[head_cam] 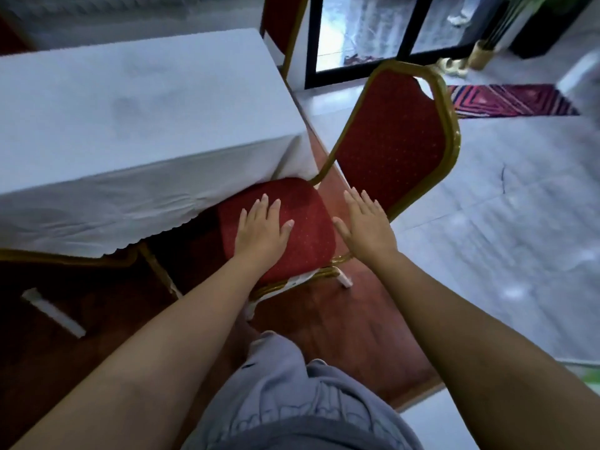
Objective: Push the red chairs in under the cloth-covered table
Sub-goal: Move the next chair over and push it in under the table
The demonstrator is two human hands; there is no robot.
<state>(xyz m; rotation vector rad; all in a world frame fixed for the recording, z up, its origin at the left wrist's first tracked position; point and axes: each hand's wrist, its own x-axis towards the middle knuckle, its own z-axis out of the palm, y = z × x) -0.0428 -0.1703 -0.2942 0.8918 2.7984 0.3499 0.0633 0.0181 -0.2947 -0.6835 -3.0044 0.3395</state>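
A red chair with a gold frame stands at the corner of the table, which is covered with a white cloth. Its seat is partly tucked under the cloth's hanging edge, and its back leans away to the right. My left hand lies flat on the seat, fingers spread. My right hand hovers open just past the seat's right edge, in front of the chair back, holding nothing. A second red chair stands at the far end of the table.
Another gold chair frame shows under the cloth at the lower left. A brown carpet lies under the table. Pale floor spreads to the right, with a patterned rug, a glass door and a gold vase beyond.
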